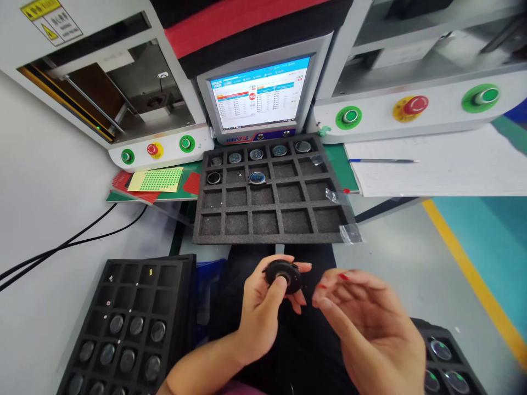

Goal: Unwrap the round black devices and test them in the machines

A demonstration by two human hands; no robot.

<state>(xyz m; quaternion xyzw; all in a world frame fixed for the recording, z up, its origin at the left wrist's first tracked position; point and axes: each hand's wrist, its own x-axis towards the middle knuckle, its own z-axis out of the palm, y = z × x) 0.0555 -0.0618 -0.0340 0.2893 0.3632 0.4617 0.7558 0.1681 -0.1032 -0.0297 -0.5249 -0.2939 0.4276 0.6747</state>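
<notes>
My left hand [263, 312] is closed round a black round watch case [283, 276], its thumb pressed on the middle of the face turned up to me. Short lugs show at the sides of the case. Just to the right is my right hand [370, 323], palm up and loosely curled, with its fingers apart from the case. Small red spots [343, 276] show on its fingertips; they look like stickers. Beyond both hands lies a black foam tray [263, 240], with several round watches [257, 178] in its two far rows.
Behind the tray stands a screen [259, 96] showing a red NG mark, between two machines with green and red buttons [415, 104]. A sheet of green dots [158, 179] lies left, papers with a pen [385, 161] right. More watch trays [187, 307] flank my lap.
</notes>
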